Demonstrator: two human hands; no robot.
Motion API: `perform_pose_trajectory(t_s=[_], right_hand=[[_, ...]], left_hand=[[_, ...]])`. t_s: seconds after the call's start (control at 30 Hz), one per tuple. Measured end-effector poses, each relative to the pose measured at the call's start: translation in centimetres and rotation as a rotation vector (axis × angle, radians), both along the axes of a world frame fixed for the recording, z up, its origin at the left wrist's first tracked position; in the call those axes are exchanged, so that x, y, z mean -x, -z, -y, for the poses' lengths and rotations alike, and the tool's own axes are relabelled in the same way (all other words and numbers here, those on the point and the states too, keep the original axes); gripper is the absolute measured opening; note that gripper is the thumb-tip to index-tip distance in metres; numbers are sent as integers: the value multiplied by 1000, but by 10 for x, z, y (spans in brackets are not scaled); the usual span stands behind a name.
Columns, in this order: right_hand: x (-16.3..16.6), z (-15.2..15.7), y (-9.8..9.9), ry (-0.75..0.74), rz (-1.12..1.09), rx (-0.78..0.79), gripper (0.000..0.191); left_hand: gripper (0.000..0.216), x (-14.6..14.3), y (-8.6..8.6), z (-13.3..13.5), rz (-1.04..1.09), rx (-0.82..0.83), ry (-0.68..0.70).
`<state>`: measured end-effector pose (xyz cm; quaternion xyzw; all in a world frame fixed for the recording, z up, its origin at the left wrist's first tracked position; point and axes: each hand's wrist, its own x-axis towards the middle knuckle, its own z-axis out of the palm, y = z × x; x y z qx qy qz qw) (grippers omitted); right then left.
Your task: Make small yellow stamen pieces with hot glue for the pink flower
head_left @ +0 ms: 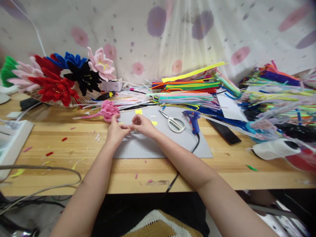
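Note:
Both hands meet over the grey cutting mat on the wooden table. My left hand has its fingers curled in a pinch, and its fingertips touch those of my right hand, also pinched. Whatever sits between the fingertips is too small to name. A pink pipe-cleaner flower on a pale stem lies just beyond my left hand. Small yellow scraps lie on the mat near my right hand.
White-handled scissors and a blue glue gun with its black cord rest on the mat. A phone lies to the right. Piles of coloured pipe cleaners and finished flowers line the back. A white box stands at left.

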<state>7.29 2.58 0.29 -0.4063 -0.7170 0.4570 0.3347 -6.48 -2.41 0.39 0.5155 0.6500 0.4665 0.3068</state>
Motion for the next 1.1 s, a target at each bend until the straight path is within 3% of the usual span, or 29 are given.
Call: perform_pose_trajectory(t_s=[0.13, 0.3, 0.63, 0.87, 1.1], right_hand=[[5, 0, -3, 23, 57, -30, 20], [3, -9, -11, 81, 108, -48, 21], [8, 0, -2, 69, 619, -346, 23], [1, -4, -1, 135, 449, -166, 29], [3, -7, 6, 116, 304, -127, 27]], left_hand=[[81, 0, 0, 0, -10, -16, 10], [76, 0, -2, -1, 134, 18, 35], [65, 9, -7, -4, 309, 16, -68], [53, 4, -9, -1, 315, 90, -94], [55, 5, 3, -4, 232, 102, -73]])
